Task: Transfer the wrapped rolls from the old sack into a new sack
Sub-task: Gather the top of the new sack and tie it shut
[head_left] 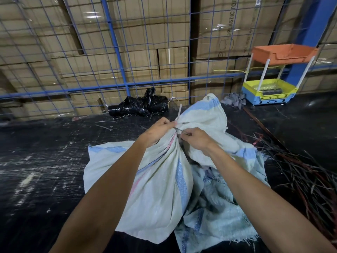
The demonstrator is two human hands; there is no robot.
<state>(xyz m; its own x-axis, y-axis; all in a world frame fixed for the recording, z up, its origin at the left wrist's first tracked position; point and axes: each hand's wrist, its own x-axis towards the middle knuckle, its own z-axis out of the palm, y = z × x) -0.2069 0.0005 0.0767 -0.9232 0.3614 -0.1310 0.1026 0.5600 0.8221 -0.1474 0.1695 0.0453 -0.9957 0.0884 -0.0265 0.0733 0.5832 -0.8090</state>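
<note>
In the middle of the frame, the left hand [158, 131] grips the gathered neck of the sack [155, 189]; the right hand [196, 139] pinches a thin tool [179, 130] there.

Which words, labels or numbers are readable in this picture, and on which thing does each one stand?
"PLASTIC FOIL": printed sideways on a cardboard box behind the fence; the end of the word is cut off.
Small red print on the same box: too blurred to read.
Sack, trays, black bag: no text visible.
</note>
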